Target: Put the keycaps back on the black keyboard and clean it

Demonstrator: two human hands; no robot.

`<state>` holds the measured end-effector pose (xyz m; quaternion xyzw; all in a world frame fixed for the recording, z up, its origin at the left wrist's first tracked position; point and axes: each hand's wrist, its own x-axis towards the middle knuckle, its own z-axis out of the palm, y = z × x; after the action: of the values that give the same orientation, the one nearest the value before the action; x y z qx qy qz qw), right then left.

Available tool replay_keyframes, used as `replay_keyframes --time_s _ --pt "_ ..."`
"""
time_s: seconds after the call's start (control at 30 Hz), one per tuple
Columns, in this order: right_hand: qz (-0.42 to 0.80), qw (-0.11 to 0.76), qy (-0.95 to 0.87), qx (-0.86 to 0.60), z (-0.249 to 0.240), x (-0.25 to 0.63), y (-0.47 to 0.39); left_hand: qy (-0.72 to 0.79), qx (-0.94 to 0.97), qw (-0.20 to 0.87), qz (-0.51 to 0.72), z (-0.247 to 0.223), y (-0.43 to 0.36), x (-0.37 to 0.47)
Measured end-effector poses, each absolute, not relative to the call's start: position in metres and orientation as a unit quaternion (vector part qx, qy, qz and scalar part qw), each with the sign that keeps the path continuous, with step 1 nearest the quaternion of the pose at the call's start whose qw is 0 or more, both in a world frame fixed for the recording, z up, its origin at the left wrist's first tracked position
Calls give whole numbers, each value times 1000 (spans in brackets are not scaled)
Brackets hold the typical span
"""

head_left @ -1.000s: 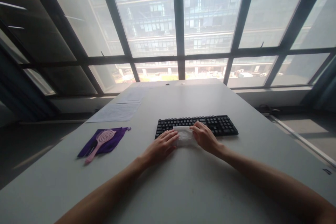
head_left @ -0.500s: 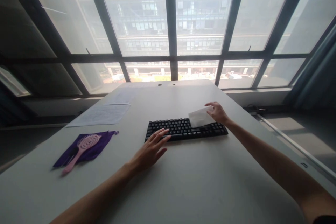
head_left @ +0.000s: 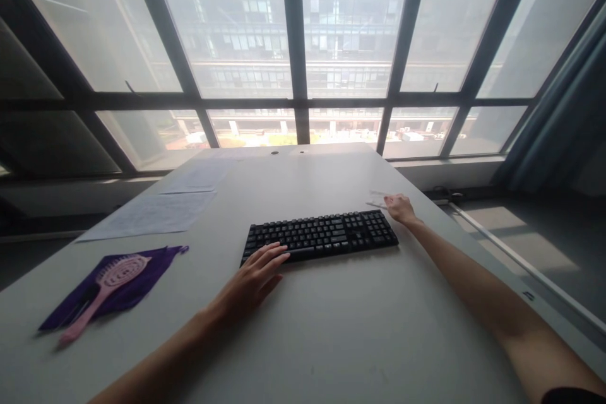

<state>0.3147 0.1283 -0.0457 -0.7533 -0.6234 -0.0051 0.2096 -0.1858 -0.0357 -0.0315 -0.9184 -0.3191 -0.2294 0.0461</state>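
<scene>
A black keyboard (head_left: 322, 233) lies on the white table, turned slightly. My left hand (head_left: 258, 274) rests at its near left corner, palm down, fingers stretched out with the tips over the lower keys. Just past the keyboard's far right corner is my right hand (head_left: 399, 208), fingers closed on a thin white wipe (head_left: 377, 200). The wipe appears low over the tabletop, nearly edge-on, and its far part is faint. Whether it is tissue or cloth I cannot tell.
On the left side of the table (head_left: 303, 322), a pink hairbrush (head_left: 118, 276) lies on a purple drawstring pouch (head_left: 154, 274). Behind them are white paper sheets (head_left: 151, 211). Large framed windows (head_left: 250, 25) stand beyond the table, with a dark curtain (head_left: 544, 101) at right.
My right hand has carried the wipe off the keyboard's right part to beyond its far right corner, and its fingers have closed more. The whole view has shifted; my left hand stays at the keyboard.
</scene>
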Motion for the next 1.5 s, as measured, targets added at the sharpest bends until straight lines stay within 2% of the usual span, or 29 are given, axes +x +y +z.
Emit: replay_keyframes --time_s 0.2,0.37,0.63,0.8,1.0,1.3,1.5 --pt "8 158 -612 -774 -44 335 135 -329 -915 38 -228 -30 -35 -186" --pt "-12 168 -566 -807 -47 345 137 -338 -909 40 -241 -29 -34 -187" --pt "16 167 -593 -788 -55 356 142 -340 -909 40 -238 -29 -35 -186" --pt "0 217 -585 -782 -47 349 136 -351 -903 40 -245 -26 -37 -185" --pt "-13 307 -619 -723 -31 294 117 -440 -845 36 -302 -20 -40 -184" --pt "125 335 -648 -673 -26 241 66 -522 -793 0 -313 -23 -43 -198" --pt "188 360 -659 -632 -25 219 52 -544 -772 0 -329 -22 -73 -212"
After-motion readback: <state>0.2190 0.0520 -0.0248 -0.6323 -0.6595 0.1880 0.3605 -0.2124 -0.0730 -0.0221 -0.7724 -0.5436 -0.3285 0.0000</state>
